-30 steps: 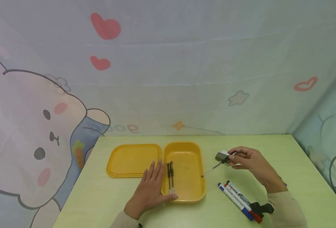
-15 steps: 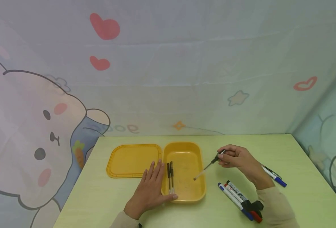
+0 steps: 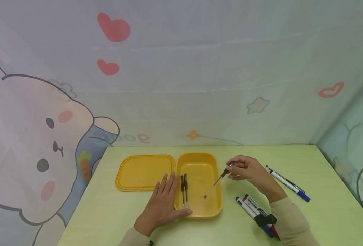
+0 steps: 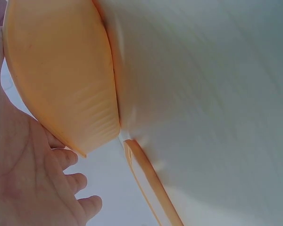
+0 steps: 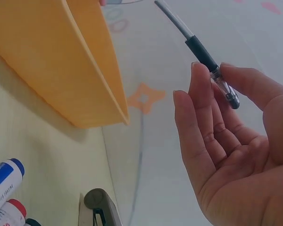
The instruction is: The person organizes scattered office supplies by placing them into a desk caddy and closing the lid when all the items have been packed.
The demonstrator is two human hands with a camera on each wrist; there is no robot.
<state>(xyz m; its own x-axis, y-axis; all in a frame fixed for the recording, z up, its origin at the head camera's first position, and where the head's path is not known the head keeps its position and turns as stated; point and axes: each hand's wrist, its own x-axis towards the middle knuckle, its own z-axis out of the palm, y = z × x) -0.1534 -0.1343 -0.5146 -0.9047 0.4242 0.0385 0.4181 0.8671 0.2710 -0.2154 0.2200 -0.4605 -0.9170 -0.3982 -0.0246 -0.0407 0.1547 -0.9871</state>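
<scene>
Thumb and fingertips of my right hand (image 3: 251, 172) pinch a gel pen (image 3: 225, 173) with a dark grip and clear barrel. It slants down over the right side of a yellow plastic box (image 3: 201, 205); in the right wrist view the gel pen (image 5: 202, 53) is held near one end. Two similar pens (image 3: 186, 188) lie side by side along the box's left wall. My left hand (image 3: 160, 209) rests against the box's left side, fingers straight, thumb at the near rim. In the left wrist view the palm (image 4: 28, 174) is beside the box wall (image 4: 66, 80).
A yellow lid (image 3: 146, 173) lies flat left of the box. Several markers (image 3: 252, 212) lie near my right sleeve, partly covered by the wrist strap. Farther right are a blue-capped marker (image 3: 289, 184) and a dark pen (image 3: 296, 187). A grey object (image 5: 100, 207) shows in the right wrist view.
My right hand has moved left with the gel pen, whose end now hangs over the box's inside. The marker and pen at right have come into view. My left hand stays put.
</scene>
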